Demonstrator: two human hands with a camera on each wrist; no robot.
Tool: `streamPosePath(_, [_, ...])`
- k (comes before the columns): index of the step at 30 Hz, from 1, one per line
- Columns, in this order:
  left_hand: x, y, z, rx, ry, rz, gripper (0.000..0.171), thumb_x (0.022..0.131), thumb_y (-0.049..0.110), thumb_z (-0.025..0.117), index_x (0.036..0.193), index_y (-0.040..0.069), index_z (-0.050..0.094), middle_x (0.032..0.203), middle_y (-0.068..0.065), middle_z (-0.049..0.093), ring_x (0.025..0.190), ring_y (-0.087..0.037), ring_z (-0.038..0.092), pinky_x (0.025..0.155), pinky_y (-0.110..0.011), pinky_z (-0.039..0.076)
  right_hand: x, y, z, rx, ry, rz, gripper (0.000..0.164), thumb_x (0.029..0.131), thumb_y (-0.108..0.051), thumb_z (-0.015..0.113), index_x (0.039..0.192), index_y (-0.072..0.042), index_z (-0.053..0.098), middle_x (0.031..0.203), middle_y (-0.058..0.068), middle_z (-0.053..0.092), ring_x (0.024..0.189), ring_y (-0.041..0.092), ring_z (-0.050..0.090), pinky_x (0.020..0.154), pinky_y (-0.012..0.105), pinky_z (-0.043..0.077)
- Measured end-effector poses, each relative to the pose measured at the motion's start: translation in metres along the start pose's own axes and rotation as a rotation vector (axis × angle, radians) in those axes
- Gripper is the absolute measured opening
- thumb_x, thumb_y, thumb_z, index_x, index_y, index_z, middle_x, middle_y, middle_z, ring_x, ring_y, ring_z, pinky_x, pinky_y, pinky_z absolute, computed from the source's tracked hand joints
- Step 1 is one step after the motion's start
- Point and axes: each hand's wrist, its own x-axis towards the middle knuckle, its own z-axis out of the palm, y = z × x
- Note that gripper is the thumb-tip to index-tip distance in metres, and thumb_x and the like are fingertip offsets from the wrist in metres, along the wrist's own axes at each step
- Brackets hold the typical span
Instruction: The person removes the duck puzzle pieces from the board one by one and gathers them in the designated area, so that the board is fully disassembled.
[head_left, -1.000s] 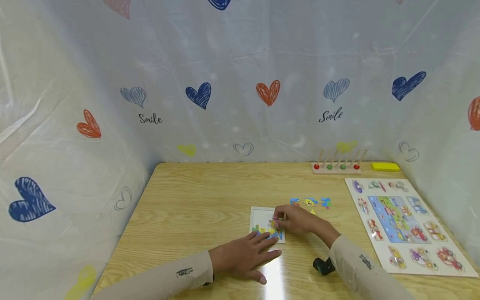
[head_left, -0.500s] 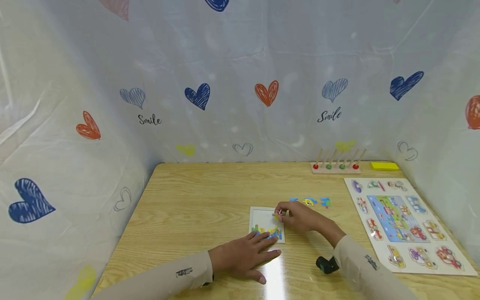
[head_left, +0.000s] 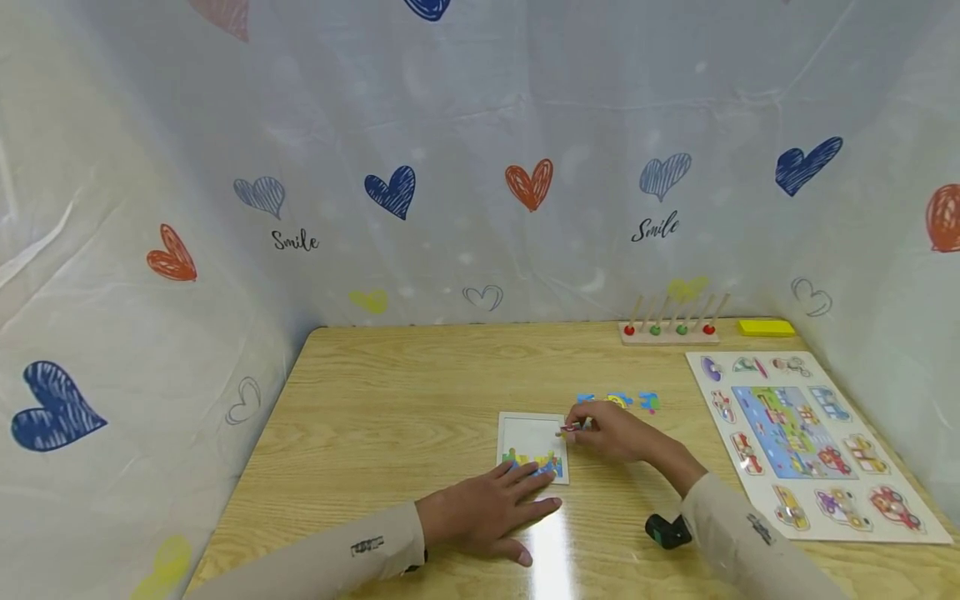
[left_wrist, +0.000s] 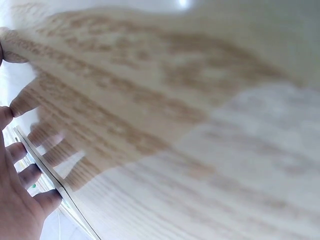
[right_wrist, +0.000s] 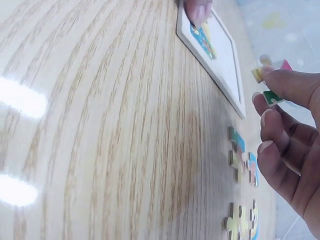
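My left hand [head_left: 491, 512] lies with fingers spread, its fingertips resting on the near edge of a small white puzzle tray [head_left: 501, 437]. Along the tray's near side, joined jigsaw pieces [head_left: 532, 464] in blue, yellow and green fill a strip; the rest of the tray bed is bare white. Just past the tray's right edge, my right hand [head_left: 618, 433] pinches a jigsaw piece [right_wrist: 272, 97] between thumb and fingers, above the table. Yellow, green and pink show on that piece. Several loose jigsaw pieces [right_wrist: 237, 155] lie on the table beyond the right hand, partly hidden by it.
A large white vehicle puzzle board [head_left: 926, 533] covers the table's right side. Behind it stand a pegged counting rack [head_left: 667, 338] with red and green beads and a yellow block [head_left: 765, 328]. A heart-printed curtain [head_left: 457, 250] encloses the back and sides.
My right hand has moved right, from over the tray to just beyond its right edge, carrying the pinched jigsaw piece, which has turned. The left hand has stayed in place.
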Motion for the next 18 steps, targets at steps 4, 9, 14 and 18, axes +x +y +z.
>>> streamPosePath(4, [0.0, 0.0, 0.001, -0.01, -0.002, 0.003, 0.076, 0.101, 0.068, 0.021, 0.163, 0.024, 0.017, 0.169, -0.009, 0.013, 0.155, -0.03, 0.02, 0.122, -0.044, 0.028, -0.003, 0.005, -0.001, -0.016, 0.01, -0.016, 0.011, 0.1, -0.019, 0.063, 0.104, -0.014, 0.073, 0.1, -0.003, 0.07, 0.081, 0.007, 0.056, 0.071, 0.025, 0.049])
streamPosePath(9, [0.0, -0.001, 0.002, -0.011, -0.004, 0.004, 0.076, 0.101, 0.068, 0.019, 0.163, 0.025, 0.015, 0.17, -0.009, 0.011, 0.155, -0.03, 0.02, 0.122, -0.044, 0.027, -0.009, 0.01, -0.006, -0.034, 0.013, -0.01, 0.02, 0.102, -0.019, 0.061, 0.115, -0.008, 0.071, 0.102, -0.002, 0.069, 0.087, 0.006, 0.056, 0.074, 0.025, 0.049])
streamPosePath(14, [0.0, -0.001, 0.003, -0.011, 0.003, 0.005, 0.076, 0.101, 0.068, 0.02, 0.163, 0.025, 0.015, 0.17, -0.009, 0.012, 0.155, -0.029, 0.02, 0.123, -0.044, 0.027, -0.015, 0.013, -0.008, -0.001, 0.017, 0.0, 0.024, 0.102, -0.017, 0.06, 0.12, -0.004, 0.069, 0.096, -0.002, 0.066, 0.083, 0.007, 0.055, 0.07, 0.024, 0.049])
streamPosePath(18, [0.0, -0.001, 0.003, -0.013, 0.009, 0.002, 0.076, 0.101, 0.069, 0.021, 0.163, 0.025, 0.015, 0.169, -0.008, 0.013, 0.155, -0.028, 0.021, 0.123, -0.043, 0.027, -0.021, 0.017, -0.01, 0.024, 0.033, 0.011, 0.025, 0.103, -0.017, 0.059, 0.121, -0.003, 0.067, 0.091, 0.0, 0.065, 0.076, 0.006, 0.055, 0.064, 0.024, 0.048])
